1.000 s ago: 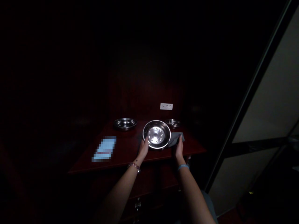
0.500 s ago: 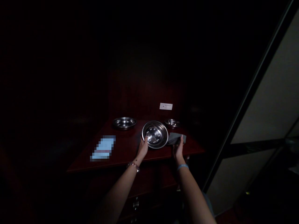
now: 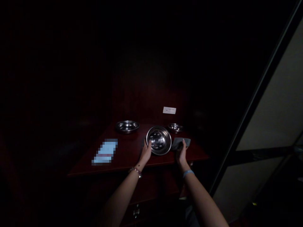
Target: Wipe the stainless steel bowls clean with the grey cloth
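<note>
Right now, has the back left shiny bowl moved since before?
No, that bowl hasn't shifted: it's about as far left of the white wall socket.

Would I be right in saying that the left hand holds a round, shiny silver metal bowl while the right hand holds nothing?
Not quite: the right hand is not empty, as the head view shows it holding a flat grey cloth. The left hand does hold the round, shiny silver metal bowl.
</note>
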Tool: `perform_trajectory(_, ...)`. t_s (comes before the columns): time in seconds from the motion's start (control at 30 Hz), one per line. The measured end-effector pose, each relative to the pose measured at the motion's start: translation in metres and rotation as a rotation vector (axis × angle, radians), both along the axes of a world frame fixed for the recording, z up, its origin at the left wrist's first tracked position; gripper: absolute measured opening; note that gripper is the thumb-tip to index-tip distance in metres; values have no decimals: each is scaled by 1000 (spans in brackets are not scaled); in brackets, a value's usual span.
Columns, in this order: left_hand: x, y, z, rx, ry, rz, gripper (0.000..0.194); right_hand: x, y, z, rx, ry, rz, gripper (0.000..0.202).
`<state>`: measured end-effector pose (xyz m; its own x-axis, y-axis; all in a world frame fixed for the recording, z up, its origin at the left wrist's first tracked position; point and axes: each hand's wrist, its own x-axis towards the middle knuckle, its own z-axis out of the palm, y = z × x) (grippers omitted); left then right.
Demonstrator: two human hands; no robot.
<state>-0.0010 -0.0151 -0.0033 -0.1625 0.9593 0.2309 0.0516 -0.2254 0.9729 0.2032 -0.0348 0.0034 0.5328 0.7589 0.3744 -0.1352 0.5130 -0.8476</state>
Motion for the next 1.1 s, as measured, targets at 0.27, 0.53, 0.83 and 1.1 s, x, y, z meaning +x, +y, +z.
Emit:
perform_trajectory(0.27, 1, 2, -2, 35, 38, -39, 59, -35, -13, 25, 115, -755, 221, 90)
perform_trajectory(0.53, 1, 2, -1, 32, -3, -15, 55, -57, -17, 23, 176, -1210, 275, 53)
perform_trajectory(0.83, 5, -4, 6, -13, 16, -58, 61, -18, -29, 45, 36, -1259, 401, 50)
perform_trajectory(1.1, 4, -3, 4, -39, -22, -122, 60, -22, 0, 24, 49, -1358, 272, 55)
